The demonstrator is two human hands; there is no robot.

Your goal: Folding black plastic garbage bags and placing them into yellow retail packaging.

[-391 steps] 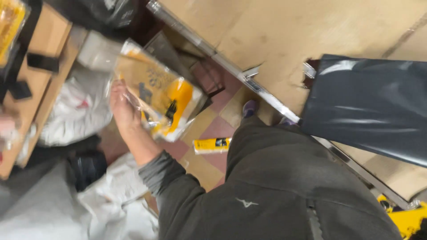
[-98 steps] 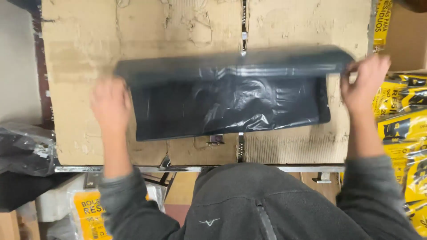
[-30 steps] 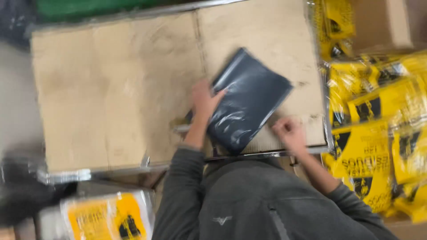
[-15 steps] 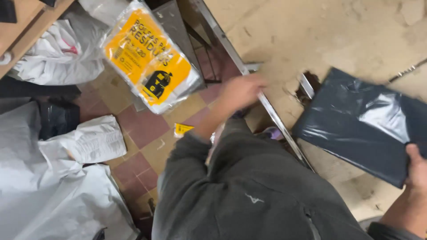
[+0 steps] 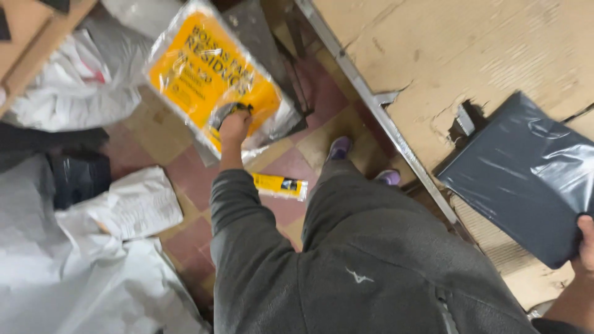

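Gripping: left hand — yellow packet; right hand — folded dark bag on cardboard.

The person wears a dark grey fleece top with a soft, slightly fuzzy surface. A small pale embroidered mark sits on the chest, and a dark zip runs along the front near the lower edge of the view. The long left sleeve ends at the wrist in a plain cuff, leaving the left hand bare. The right hand is bare too. Purple shoes show below.
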